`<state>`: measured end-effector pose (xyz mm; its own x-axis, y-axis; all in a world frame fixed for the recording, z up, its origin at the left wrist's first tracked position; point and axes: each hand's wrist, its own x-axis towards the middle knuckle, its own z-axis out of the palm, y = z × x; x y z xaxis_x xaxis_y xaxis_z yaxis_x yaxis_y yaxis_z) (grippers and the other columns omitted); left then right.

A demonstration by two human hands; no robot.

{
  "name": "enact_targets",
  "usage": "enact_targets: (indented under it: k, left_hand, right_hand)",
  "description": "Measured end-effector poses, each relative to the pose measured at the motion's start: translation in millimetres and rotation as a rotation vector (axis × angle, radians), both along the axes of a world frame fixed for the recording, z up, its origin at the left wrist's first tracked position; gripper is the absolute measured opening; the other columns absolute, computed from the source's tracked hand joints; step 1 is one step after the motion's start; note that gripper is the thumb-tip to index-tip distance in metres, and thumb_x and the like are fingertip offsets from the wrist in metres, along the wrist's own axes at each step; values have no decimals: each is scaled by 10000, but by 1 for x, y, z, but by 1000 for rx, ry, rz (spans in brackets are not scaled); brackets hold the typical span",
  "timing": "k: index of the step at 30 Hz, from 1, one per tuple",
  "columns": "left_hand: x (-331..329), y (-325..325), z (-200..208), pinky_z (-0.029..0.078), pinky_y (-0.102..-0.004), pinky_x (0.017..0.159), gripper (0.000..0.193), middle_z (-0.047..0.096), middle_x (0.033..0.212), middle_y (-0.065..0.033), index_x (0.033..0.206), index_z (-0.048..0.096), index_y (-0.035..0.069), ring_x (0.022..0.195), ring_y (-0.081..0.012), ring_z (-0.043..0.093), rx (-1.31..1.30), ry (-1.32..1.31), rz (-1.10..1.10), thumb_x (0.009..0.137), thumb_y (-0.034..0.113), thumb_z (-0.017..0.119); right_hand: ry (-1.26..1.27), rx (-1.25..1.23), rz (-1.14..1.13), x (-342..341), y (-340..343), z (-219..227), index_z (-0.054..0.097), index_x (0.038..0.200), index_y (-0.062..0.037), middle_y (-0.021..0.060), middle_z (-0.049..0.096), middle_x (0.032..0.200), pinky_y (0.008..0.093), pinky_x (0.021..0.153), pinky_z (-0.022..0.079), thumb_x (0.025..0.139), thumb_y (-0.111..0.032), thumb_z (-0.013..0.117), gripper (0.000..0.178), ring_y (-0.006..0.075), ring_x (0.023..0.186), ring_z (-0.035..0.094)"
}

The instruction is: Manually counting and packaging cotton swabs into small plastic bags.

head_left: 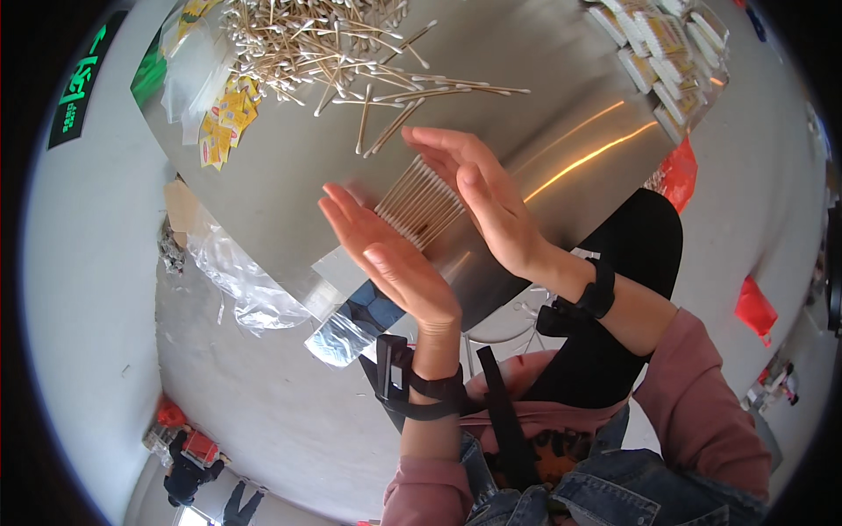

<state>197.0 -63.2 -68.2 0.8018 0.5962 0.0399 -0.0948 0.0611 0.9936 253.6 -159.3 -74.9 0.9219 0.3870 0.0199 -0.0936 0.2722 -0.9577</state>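
A neat row of wooden cotton swabs (419,203) lies side by side between my two hands, over the metal table. My left hand (390,254) is flat with fingers stretched out, its edge along the swabs' lower-left ends. On the other side my right hand (487,197) is also flat and extended, its palm facing their upper-right ends; its fingers hide part of that side. Neither hand is wrapped round the swabs. Beyond my hands a big loose heap of cotton swabs (298,39) spreads over the table, with several strays reaching toward my fingers.
The shiny metal table (535,79) carries small yellow packets (230,118) and clear plastic bags (189,79) at the far left. Filled swab packs (662,53) are stacked at the far right. Clear plastic sheeting (246,272) hangs by the left edge. A red bag (677,175) is beside the right edge.
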Motion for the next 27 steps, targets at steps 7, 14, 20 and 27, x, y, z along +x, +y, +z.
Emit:
enact_targets:
  k: [7, 14, 20, 27]
  left_hand:
    - [7, 8, 1, 65, -428, 1237, 705, 182, 1621, -172, 1559, 171, 50, 1518, -283, 116, -196, -92, 53, 1050, 524, 288]
    - [-7, 3, 0, 102, -404, 1234, 704, 208, 1612, -182, 1553, 192, 52, 1509, -283, 156, -217, -67, -11, 1048, 534, 283]
    - [-30, 43, 17, 235, -436, 1196, 428, 450, 1432, -207, 1325, 454, 19, 1386, -292, 384, 123, -156, 255, 1021, 318, 420]
    - [-77, 42, 26, 241, -473, 1167, 373, 494, 1317, -185, 1241, 444, -6, 1334, -342, 417, 553, 82, 31, 900, 113, 539]
  right_hand:
    - [25, 134, -113, 11, 6, -4, 445, 1398, 8, 142, 481, 1416, 374, 1162, 291, 1059, -478, 359, 599, 225, 1366, 411]
    - [5, 77, -59, -9, 4, -3, 457, 1392, 0, 131, 484, 1415, 375, 1160, 296, 1062, -449, 374, 563, 215, 1361, 418]
    - [-95, 64, -160, 11, -24, 3, 489, 1364, 4, 126, 554, 1340, 368, 1108, 370, 1070, -359, 407, 475, 215, 1290, 501]
    - [-228, -131, -197, 16, -60, 3, 642, 1100, -3, 92, 621, 1136, 286, 894, 462, 951, 27, 493, 213, 156, 1017, 605]
